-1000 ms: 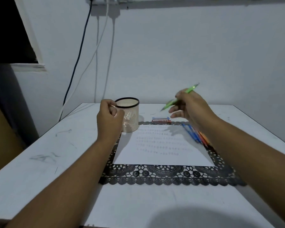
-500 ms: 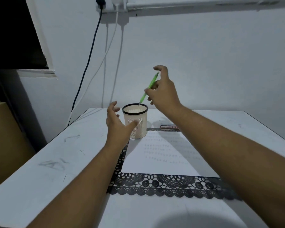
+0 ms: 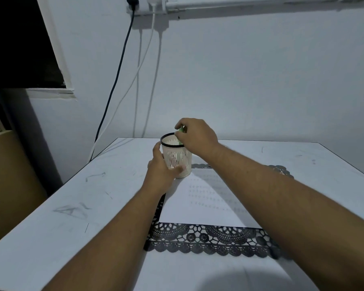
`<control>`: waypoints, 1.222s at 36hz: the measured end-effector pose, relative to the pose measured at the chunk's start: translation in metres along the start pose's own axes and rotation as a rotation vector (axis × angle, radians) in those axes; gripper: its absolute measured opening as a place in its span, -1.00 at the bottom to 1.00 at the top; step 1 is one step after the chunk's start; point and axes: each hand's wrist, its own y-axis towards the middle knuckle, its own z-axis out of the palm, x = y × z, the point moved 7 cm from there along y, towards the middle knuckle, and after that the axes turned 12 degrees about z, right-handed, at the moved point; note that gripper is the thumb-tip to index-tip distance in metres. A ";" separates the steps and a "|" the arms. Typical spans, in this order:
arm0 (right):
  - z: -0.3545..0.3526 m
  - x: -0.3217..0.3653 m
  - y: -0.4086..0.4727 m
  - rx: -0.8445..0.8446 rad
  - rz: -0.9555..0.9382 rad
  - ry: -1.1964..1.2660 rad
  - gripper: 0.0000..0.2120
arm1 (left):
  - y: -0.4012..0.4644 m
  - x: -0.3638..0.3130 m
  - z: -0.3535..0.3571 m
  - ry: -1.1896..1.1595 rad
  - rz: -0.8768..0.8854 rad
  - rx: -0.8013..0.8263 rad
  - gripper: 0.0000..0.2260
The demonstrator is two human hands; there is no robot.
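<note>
Left hand (image 3: pixel 159 167) gripping the cup (image 3: pixel 182 159), right hand (image 3: pixel 196 137) pinching the green pen (image 3: pixel 181 130), near upright, tip down.

Found green pen (image 3: pixel 181 129) nearly all hidden behind right hand (image 3: pixel 198 136), centre frame. Saw pen holder (image 3: pixel 177 156) partly masked by left hand (image 3: pixel 161 169). Could not read faint print on paper (image 3: pixel 198 208). Noted lace mat (image 3: pixel 198 238) partly under right forearm (image 3: pixel 282 202), itself cut off, like left forearm (image 3: pixel 114 238), by lower edge.

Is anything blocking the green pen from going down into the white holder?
Nothing visible does. The right hand pinches the green pen over the open mouth of the holder, lower end seemingly past the rim. The left hand grips the holder by its side wall, clear of the opening.
</note>
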 end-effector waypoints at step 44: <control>-0.035 -0.097 -0.068 0.078 0.158 0.066 -0.80 | -0.022 -0.076 -0.036 0.312 0.418 -0.323 -0.21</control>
